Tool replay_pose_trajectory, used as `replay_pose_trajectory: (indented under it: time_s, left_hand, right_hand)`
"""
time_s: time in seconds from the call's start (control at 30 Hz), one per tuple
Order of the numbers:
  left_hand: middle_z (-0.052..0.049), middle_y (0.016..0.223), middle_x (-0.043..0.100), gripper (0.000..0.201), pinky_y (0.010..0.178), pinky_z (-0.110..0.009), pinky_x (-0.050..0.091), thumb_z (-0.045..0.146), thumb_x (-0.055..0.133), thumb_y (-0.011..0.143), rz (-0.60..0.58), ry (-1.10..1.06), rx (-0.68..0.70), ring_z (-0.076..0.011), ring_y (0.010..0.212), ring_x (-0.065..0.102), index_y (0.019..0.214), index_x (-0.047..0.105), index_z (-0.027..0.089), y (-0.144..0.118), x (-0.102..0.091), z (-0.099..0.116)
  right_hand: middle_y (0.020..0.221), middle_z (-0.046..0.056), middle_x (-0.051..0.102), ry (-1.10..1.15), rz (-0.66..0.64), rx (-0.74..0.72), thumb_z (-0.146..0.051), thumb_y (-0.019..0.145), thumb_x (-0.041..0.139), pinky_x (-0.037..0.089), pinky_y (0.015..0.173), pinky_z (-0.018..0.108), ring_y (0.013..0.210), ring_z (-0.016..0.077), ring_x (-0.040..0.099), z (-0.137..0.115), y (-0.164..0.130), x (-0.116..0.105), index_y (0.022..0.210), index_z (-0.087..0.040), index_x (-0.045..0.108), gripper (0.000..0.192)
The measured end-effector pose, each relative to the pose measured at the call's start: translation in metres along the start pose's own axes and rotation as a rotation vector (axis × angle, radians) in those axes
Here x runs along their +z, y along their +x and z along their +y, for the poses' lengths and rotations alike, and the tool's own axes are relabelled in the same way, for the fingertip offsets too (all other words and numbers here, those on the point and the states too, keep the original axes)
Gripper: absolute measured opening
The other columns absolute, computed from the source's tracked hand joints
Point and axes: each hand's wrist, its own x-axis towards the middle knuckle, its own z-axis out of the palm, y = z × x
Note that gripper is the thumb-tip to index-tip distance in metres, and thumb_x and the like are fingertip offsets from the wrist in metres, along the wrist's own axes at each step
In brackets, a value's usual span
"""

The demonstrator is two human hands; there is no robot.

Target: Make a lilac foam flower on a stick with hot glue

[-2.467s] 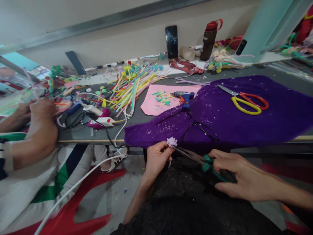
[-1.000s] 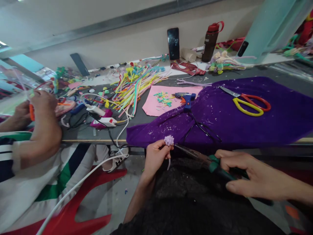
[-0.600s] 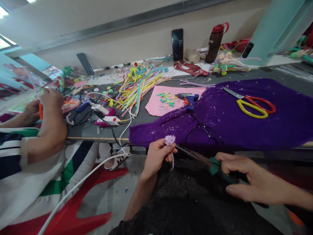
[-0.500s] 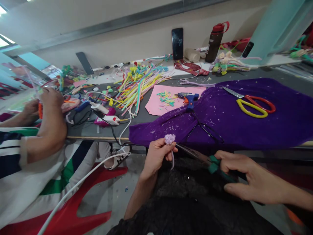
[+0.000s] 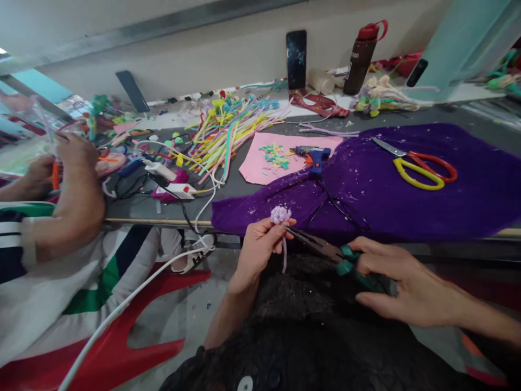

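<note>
My left hand pinches a small lilac pipe-cleaner flower just below its fluffy head. Its stem hangs down beneath the fingers. Green-handled long-nose pliers are in my right hand, with the jaws pointing left. The jaw tips reach my left fingertips under the flower head; whether they grip the stem is hidden. Beyond my hands a purple cloth covers the table edge. On it lie scissors with one red and one yellow handle. A blue glue gun rests where the cloth meets a pink sheet.
Several coloured pipe cleaners lie in a heap behind the pink sheet. A power strip and a white cable are at the left, beside a seated co-worker. A phone and a bottle stand along the wall.
The pliers and my right hand have shifted left, bringing the jaw tips closer under the flower head. My left hand still pinches the flower. The view has tilted slightly.
</note>
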Motion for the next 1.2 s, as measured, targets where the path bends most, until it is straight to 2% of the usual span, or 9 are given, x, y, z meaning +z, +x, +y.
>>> replay_pose_trajectory:
  time_s: [0.47,0.8,0.97,1.2]
  left_hand:
    - [0.001,0.064,0.06,0.025,0.046,-0.019,0.031,0.034,0.055,0.079,0.078,0.37,0.208,-0.0075,0.049,0.043,0.093,0.069,0.017,-0.001,0.002,-0.009]
    - [0.001,0.061,0.055,0.025,0.05,-0.02,0.032,0.036,0.052,0.08,0.081,0.506,0.226,-0.0098,0.053,0.045,0.079,0.068,0.016,-0.001,0.0,-0.016]
    - [0.002,0.06,0.054,0.025,0.051,-0.02,0.032,0.036,0.051,0.081,0.066,0.532,0.232,-0.0102,0.054,0.047,0.074,0.066,0.016,-0.001,0.001,-0.015]
    - [0.001,0.063,0.055,0.024,0.052,-0.02,0.034,0.031,0.048,0.082,0.039,0.588,0.271,-0.0103,0.057,0.048,0.071,0.064,0.016,0.0,0.0,-0.018]
  right_hand:
    - [0.096,0.003,0.05,0.008,0.014,0.012,-0.017,0.071,0.061,0.042,0.068,0.028,0.079,0.0142,0.052,0.009,0.004,0.003,0.071,-0.018,0.051,0.01]
    - [0.097,0.003,0.049,0.009,-0.015,0.031,-0.017,0.071,0.062,0.041,0.068,0.028,0.079,0.0136,0.051,0.01,0.006,0.005,0.07,-0.018,0.049,0.013]
    - [0.092,0.002,0.048,0.029,-0.039,0.025,-0.015,0.073,0.059,0.039,0.066,0.027,0.076,0.0123,0.049,0.01,0.007,0.005,0.07,-0.018,0.045,0.014]
    - [0.075,-0.002,0.042,0.124,-0.092,0.062,-0.014,0.073,0.057,0.033,0.057,0.023,0.065,0.0099,0.043,0.017,0.005,0.005,0.065,-0.018,0.04,0.019]
